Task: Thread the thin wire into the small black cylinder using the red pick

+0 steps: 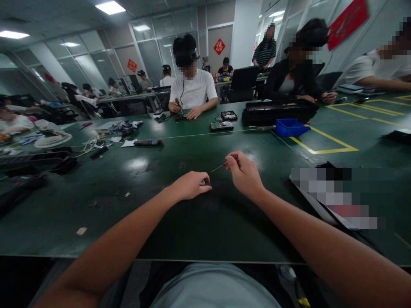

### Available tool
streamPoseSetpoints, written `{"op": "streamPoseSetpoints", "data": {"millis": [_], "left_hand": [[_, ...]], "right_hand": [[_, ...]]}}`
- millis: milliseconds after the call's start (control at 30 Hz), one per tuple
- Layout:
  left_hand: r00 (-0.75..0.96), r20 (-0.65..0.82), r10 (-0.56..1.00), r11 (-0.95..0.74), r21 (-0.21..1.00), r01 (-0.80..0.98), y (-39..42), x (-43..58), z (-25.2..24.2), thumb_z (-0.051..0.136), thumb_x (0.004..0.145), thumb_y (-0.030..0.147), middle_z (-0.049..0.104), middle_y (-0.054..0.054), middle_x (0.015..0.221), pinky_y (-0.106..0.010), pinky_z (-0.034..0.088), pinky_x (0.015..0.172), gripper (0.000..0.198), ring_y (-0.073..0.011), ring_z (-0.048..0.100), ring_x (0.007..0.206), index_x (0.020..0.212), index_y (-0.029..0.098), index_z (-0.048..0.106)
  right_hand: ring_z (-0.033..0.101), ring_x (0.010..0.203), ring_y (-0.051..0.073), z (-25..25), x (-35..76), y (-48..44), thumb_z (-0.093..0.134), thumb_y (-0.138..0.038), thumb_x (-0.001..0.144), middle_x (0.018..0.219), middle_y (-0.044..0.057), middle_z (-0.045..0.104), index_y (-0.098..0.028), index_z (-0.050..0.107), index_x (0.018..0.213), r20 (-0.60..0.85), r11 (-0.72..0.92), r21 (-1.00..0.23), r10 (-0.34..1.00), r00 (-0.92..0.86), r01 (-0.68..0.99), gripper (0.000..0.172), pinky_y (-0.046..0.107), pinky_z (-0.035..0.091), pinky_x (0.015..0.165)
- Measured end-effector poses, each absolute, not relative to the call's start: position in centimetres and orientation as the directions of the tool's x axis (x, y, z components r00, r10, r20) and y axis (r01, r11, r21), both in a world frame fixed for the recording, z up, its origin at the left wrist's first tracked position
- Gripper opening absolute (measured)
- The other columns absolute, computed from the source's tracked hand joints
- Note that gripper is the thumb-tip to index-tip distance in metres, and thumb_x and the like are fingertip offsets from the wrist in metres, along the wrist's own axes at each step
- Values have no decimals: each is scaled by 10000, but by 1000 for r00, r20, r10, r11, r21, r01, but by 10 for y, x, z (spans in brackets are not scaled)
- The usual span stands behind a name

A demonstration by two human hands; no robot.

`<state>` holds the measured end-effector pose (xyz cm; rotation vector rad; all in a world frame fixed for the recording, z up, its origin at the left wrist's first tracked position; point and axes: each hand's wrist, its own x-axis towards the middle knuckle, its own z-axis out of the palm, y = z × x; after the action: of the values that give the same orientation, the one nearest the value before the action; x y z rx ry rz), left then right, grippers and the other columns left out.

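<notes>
My right hand (241, 173) is closed around the red handle of a thin screwdriver (219, 167), whose shaft points left and down toward my other hand. Just left of its tip, my left hand (192, 185) has its fingers wrapped round a small metallic part (203, 182) low over the green table (205, 226). Most of that part is hidden by my fingers. The screwdriver tip and the part appear slightly apart.
Across the table a person works on a small board. Hard drives (222, 125), a blue bin (291, 127) and a long black unit (279, 112) stand farther back. A screwdriver-like tool (148, 143) lies left, with cables and a white fan-like part (53, 139); papers (330, 201) lie right.
</notes>
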<state>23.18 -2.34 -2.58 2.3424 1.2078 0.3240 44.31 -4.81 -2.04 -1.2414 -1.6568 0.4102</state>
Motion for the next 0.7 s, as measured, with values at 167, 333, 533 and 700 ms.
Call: {"op": "streamPoseSetpoints", "data": {"millis": [167,333,533,700], "left_hand": [[460,97,883,-401,665,630,-14,205,-21,698,769,301,644,-47,786,-265,369,578,160,-179,568,666,893,200,680],[205,27,978,-103,925,366,-7,162,-10,628,773,281,578,-21,737,-222,301,468,207,-103,463,517,943,169,659],[-117,4,993,-15,996,-89,-13,89,8,725,732,298,493,29,738,-178,271,435,270,-68,433,520,837,167,513],[-371,-64,926,6,988,-156,-28,32,19,633,787,211,484,29,745,-189,326,475,162,-74,417,541,903,151,536]], "right_hand": [[637,726,209,-21,443,-47,418,-419,987,762,48,669,-211,595,933,494,416,-743,870,10,524,278,338,441,667],[635,723,208,-23,442,-47,421,-422,987,754,45,667,-211,597,931,484,412,-750,875,6,517,280,339,439,675],[638,716,205,-24,440,-47,430,-416,985,753,44,670,-208,603,937,479,406,-755,878,11,514,275,335,445,678],[634,710,207,-24,439,-47,421,-421,985,756,49,674,-211,604,931,466,398,-756,885,0,519,283,338,449,670]]}}
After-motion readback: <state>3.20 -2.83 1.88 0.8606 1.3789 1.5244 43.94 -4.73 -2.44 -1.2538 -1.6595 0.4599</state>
